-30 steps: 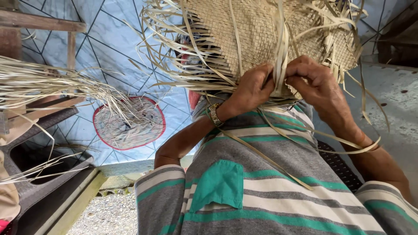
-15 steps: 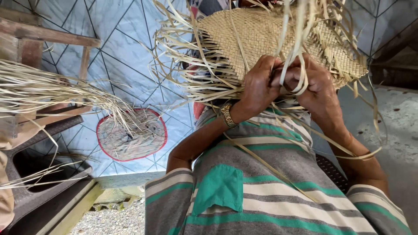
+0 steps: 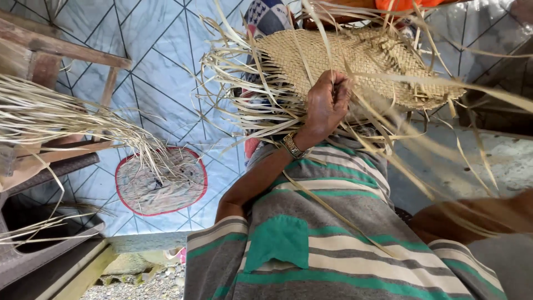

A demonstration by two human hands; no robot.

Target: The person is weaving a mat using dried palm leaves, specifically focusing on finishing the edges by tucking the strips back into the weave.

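The grip of the left hand (image 3: 328, 103) is closed tight around a bunch of loose straw strands, the fist pressed against the underside edge of the half-woven straw mat (image 3: 355, 64); the fingertips are buried in the weave and cannot be made out. A metal wristwatch (image 3: 292, 145) sits on that wrist. The right hand is hard to read: only a blurred forearm (image 3: 472, 214) shows at the right edge, crossed by stray strands, and the hand itself is cut off, so its grip cannot be told.

Nearest the camera lies the striped grey, cream and green shirt (image 3: 311, 250) with a green chest pocket, filling the lower middle. A long strand (image 3: 333, 208) trails down across it from the mat.

The mat is held up in front of the chest, in the upper middle of the view, its unwoven ends fanning out in all directions and hiding what is behind it.

To the left, a bundle of dry straw (image 3: 66, 119) rests on a wooden bench (image 3: 53, 53), cut off by the frame edge. Beyond, a round woven piece with a red rim (image 3: 161, 180) lies on the pale patterned floor covering (image 3: 161, 61). A bit of patterned cloth (image 3: 266, 16) and something orange (image 3: 408, 4) peek above the mat, otherwise hidden.
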